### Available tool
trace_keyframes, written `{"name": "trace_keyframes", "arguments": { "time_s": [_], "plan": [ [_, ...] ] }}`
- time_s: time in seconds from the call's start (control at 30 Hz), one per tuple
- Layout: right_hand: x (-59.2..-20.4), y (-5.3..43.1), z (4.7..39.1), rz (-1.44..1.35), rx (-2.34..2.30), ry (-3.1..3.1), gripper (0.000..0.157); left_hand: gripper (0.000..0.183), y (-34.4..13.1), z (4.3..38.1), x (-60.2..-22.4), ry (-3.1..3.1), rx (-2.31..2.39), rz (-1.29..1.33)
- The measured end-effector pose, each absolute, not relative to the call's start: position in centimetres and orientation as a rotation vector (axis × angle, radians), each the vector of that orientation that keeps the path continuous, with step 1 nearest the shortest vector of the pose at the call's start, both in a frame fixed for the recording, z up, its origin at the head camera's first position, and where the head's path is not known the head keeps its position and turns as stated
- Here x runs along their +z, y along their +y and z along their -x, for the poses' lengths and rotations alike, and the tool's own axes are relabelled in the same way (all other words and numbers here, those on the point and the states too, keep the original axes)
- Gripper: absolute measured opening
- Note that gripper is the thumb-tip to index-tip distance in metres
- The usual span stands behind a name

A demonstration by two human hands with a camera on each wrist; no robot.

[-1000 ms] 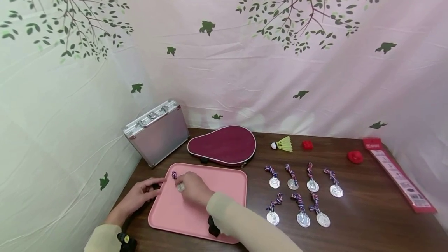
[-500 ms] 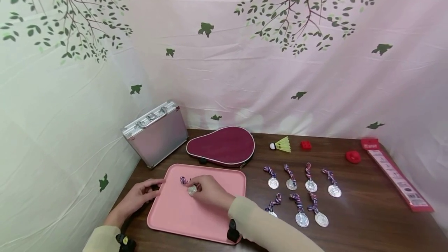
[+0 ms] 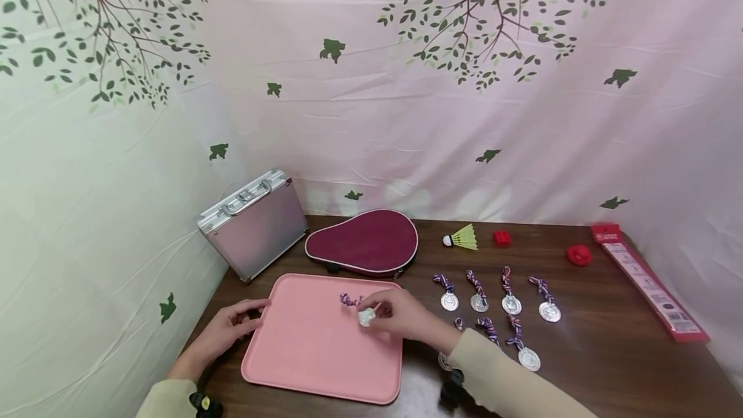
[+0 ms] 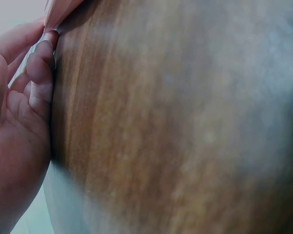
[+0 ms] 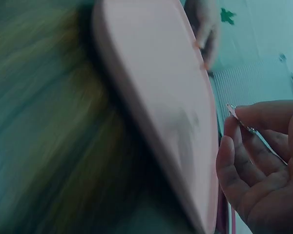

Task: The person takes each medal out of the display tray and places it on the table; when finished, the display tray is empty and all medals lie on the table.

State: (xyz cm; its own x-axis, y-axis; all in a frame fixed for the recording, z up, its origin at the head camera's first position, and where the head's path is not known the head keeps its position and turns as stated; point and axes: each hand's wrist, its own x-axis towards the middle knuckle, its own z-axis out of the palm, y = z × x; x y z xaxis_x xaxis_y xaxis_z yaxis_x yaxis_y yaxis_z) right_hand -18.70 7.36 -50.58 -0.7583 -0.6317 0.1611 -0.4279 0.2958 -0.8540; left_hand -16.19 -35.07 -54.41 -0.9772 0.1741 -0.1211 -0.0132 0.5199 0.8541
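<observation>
In the head view my right hand is over the right part of the pink tray, pinching a silver medal between thumb and fingertips. Its knotted striped ribbon trails to the left. The right wrist view shows the medal edge-on at the thumb and index finger, raised off the tray. My left hand rests on the table beside the tray, with index finger and thumb, spaced apart, touching the tray's left rim. In the left wrist view, the other fingers of the left hand are loosely bent.
Several ribboned silver medals lie in two rows right of the tray, the front row partly behind my right arm. Behind stand a silver case and a maroon paddle case. A shuttlecock, red block, red ring-like object and red package lie farther right.
My right hand has moved right across the tray, carrying the pinched medal from the left side toward the right edge. The left hand has stayed at the tray's left rim.
</observation>
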Motion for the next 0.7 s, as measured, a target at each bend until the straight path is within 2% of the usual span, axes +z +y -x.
{"name": "trace_keyframes", "arguments": {
  "time_s": [0.3, 0.7],
  "plan": [
    [-49.9, 17.5, 18.3, 0.905, -1.512, 2.507, 0.021, 0.043, -34.8, 16.1, -54.4, 2.574, 1.428, -0.134],
    [-50.4, 30.3, 16.0, 0.774, -1.640, 2.490, 0.035, 0.041, -34.7, 16.1, -54.3, 2.573, 1.439, -0.150]
  ]
}}
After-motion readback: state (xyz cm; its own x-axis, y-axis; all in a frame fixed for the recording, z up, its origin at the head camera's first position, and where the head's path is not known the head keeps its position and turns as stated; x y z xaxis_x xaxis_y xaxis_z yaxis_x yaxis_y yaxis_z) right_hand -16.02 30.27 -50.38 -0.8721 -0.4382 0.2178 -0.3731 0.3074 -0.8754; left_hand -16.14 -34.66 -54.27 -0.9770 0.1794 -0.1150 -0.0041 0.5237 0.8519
